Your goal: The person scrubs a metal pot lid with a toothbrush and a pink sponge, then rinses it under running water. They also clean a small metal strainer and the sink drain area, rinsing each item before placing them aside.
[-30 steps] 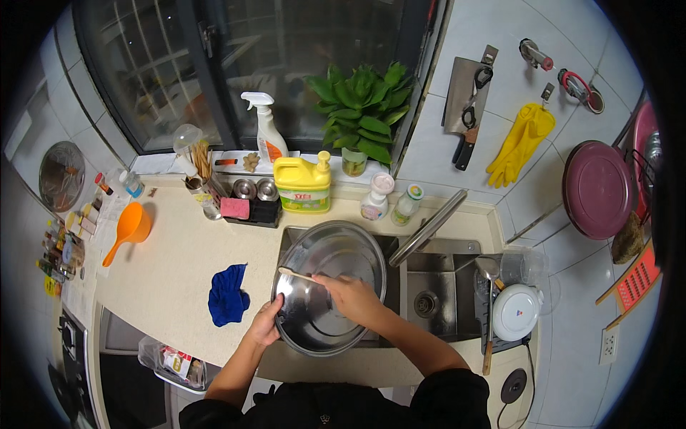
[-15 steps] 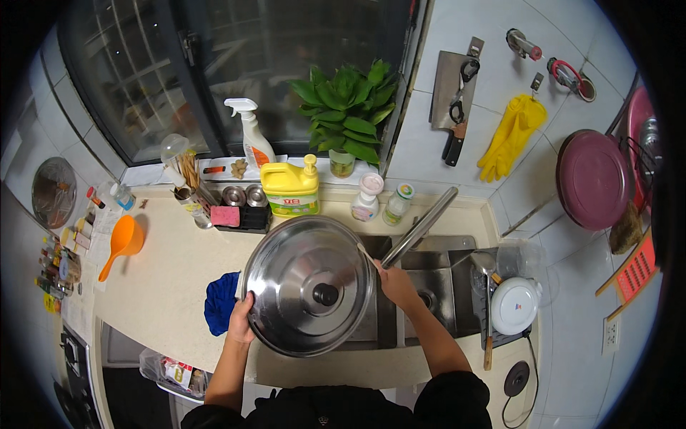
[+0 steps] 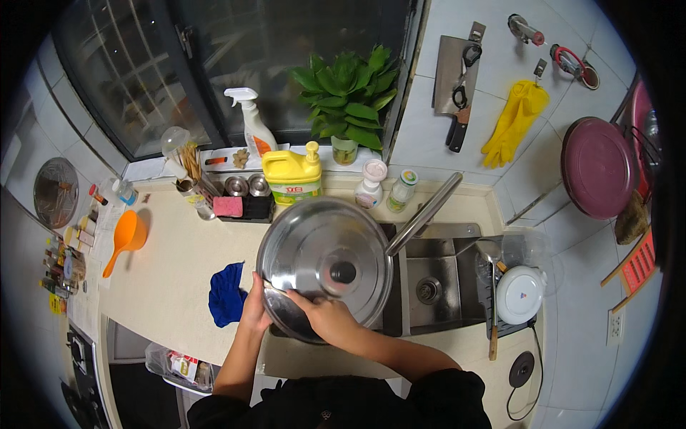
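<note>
The left hand grips a steel lid (black knob uppermost); the right hand clasps a slim brush near its rim.

An orange dipper lies on the pale counter at the left of the frame; a crumpled blue cloth lies left of centre; above it, a pink sponge sits on a black rack beside a yellow jug; a white spray bottle and a leafy plant stand at upper centre; a cleaver and yellow gloves hang at upper right; a white dish sits lower right.
</note>
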`<state>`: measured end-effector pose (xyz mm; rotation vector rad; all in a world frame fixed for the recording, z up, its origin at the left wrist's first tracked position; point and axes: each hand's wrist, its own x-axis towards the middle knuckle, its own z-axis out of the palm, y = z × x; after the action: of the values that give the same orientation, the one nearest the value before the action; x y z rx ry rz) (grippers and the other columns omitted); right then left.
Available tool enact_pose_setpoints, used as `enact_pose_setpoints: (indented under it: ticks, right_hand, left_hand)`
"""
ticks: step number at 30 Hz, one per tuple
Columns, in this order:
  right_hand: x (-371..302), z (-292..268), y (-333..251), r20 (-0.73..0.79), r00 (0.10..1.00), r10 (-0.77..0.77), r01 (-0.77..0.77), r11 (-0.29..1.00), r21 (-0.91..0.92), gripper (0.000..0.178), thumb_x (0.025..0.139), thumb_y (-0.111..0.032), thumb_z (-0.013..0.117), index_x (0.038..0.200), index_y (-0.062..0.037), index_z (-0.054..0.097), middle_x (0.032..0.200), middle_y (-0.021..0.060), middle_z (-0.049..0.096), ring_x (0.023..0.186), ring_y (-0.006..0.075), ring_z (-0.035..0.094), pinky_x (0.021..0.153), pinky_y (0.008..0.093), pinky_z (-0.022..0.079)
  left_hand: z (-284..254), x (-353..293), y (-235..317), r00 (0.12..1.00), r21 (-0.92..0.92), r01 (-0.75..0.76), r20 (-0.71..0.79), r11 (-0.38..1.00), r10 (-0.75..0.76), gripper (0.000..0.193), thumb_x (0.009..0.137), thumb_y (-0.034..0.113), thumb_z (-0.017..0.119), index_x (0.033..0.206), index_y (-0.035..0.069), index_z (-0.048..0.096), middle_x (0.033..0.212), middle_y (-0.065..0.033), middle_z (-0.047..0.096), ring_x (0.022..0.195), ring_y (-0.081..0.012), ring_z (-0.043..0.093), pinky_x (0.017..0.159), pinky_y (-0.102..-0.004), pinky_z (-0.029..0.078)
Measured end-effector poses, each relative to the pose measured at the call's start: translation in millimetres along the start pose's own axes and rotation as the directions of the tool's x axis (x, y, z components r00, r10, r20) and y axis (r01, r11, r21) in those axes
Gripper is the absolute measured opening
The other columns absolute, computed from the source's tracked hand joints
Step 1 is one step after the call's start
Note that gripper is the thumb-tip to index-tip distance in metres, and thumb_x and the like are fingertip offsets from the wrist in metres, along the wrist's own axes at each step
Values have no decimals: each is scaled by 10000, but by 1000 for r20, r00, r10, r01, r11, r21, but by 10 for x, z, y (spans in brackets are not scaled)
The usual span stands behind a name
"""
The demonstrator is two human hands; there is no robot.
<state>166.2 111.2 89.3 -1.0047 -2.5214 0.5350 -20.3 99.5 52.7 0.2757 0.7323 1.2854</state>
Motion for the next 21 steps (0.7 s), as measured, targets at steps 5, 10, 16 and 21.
enact_pose_setpoints:
  ticks: [5,10,16,21]
  right_hand:
    - [-587,-23,-99,209,973,103,-148,966,211,505,770,-68,481,1262,-156,411,653,139,549,573,308,565,527,377,463]
    - [-1144,39,-90,204,944,260,-321,868,380,378,847,-171,447,1222,-132,417,792,184,584,670,348,576,573,422,448]
    - [-872,81,-149,241,869,432,-483,845,231,218,896,-243,386,968,-62,484,779,215,584,694,359,583,588,469,433]
    - [-1055,153,-146,179,786,591,-609,693,386,235,904,-256,363,896,-46,468,691,237,571,644,400,569,571,498,434]
  left_hand:
    - [38,-6,-21,980,-28,-158,-131,987,153,547,894,472,329,1242,53,388,1178,-120,502,1036,-255,520,866,-395,438]
    - [139,-65,-34,980,-112,-187,-89,976,178,502,904,399,381,1223,12,385,1170,-135,500,1053,-244,503,896,-384,407]
    - [189,-144,-317,975,-132,-174,-161,976,152,450,899,344,426,1172,-14,425,1111,-130,537,1000,-242,537,881,-372,418]
    - [260,-305,-334,952,-116,-241,-219,964,212,412,908,316,413,1180,7,423,1133,-123,530,1013,-253,533,880,-392,425]
